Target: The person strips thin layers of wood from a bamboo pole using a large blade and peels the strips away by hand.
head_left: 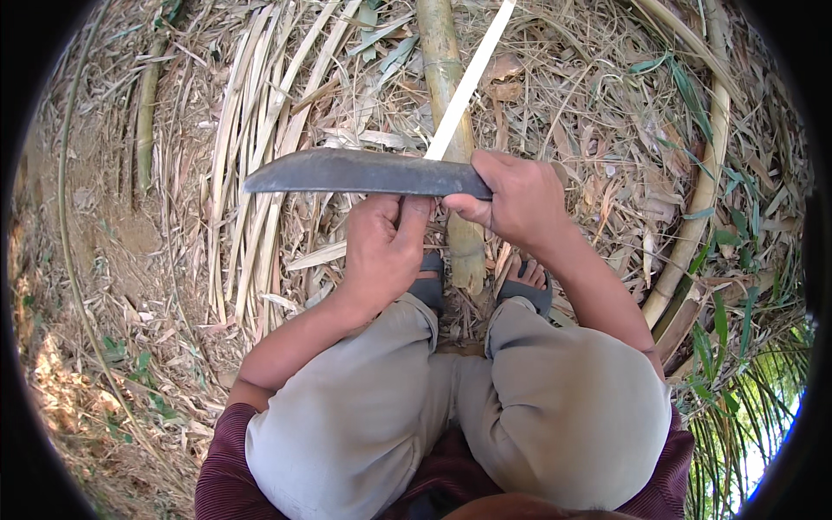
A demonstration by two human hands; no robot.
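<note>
A dark machete (355, 173) lies level across the front of me, its broad tip to the left. My right hand (523, 198) is closed around its handle end, thumb near the blade's base. Just below the blade, my left hand (381, 243) is closed with the thumb up against the lower edge. A pale bamboo strip (472, 82) runs from the blade up toward the top; its near end is hidden behind the machete and seems pinched in my left hand. Under both lies a bamboo pole (444, 65) on the ground, its near end between my feet.
Several split bamboo strips (251, 130) lie in a bundle at the left. A long curved bamboo stem (706, 173) borders the right side, with green leaves beside it. Dry leaf litter (589, 113) covers the ground. My sandalled feet (526, 282) flank the pole.
</note>
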